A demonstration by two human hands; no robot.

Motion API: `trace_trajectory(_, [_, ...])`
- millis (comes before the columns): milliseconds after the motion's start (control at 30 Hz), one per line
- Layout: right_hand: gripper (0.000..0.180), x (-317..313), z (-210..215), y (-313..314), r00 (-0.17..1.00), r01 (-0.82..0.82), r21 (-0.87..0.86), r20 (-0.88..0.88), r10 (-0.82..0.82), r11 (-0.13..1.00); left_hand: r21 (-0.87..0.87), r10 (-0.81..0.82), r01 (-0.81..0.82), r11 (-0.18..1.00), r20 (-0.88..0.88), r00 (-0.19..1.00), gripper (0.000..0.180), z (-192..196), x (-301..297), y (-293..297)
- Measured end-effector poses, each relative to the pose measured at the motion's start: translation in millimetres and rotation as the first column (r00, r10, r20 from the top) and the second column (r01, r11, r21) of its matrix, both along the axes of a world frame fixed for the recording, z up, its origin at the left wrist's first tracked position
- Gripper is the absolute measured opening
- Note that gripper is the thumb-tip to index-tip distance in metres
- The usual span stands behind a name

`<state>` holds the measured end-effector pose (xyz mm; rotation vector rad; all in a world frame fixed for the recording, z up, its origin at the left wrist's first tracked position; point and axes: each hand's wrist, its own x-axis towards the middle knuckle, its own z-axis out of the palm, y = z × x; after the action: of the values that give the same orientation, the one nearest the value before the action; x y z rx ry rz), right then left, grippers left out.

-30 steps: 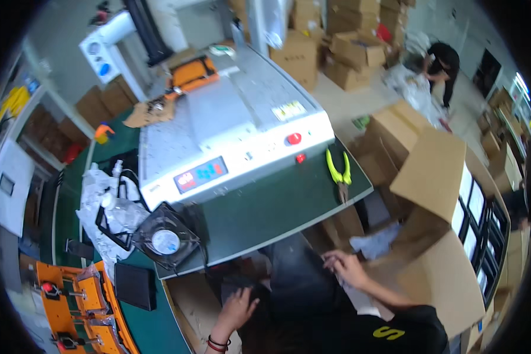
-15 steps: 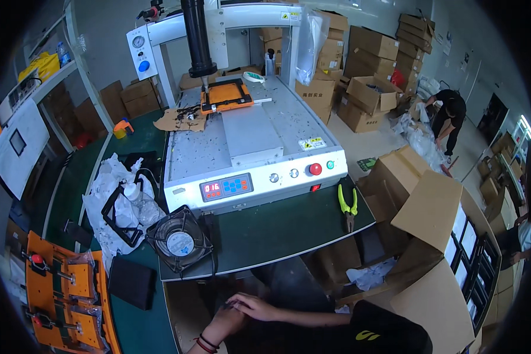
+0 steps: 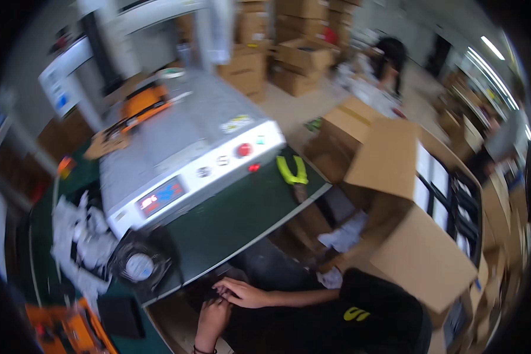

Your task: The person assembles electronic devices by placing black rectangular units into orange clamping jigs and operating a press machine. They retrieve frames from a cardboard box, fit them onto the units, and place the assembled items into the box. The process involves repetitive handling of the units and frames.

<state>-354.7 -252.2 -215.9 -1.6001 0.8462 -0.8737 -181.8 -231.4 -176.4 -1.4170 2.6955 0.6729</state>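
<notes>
Both hands (image 3: 230,298) meeting, just below green table edge (image 3: 218,259)

Bare green table (image 3: 242,218) lies open between the grey machine (image 3: 183,159) on the far side and the near edge. A fan (image 3: 140,265) blocks the left end, pliers (image 3: 294,172) the right, and an open cardboard box (image 3: 407,200) crowds the right side.

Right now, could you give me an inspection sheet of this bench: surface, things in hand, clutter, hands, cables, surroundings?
Surface: green bench top, mostly bare in front.
Things in hand: a dark item below the bench edge, too blurred to identify.
Clutter: crumpled white wrapping, round black fan, yellow-handled pliers.
Hands: left hand and right hand close together below the bench edge.
Cables: nothing seen.
Surroundings: grey machine, open cardboard box, stacked cartons.
</notes>
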Motion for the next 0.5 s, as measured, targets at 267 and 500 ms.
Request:
trace_trajectory(267, [0.022, -258, 190, 54, 0.389, 0.313, -0.929, -0.064, -0.919, 0.198, 0.109, 0.085, -0.086, 0.99, 0.022, 0.996, 0.039, 18, 13, -15])
trace_trajectory(500, [0.025, -525, 266, 91, -0.339, 0.674, -0.699, -0.58, -0.741, 0.239, 0.055, 0.051, -0.041, 0.998, -0.203, 0.978, 0.032, 30, 0, -20])
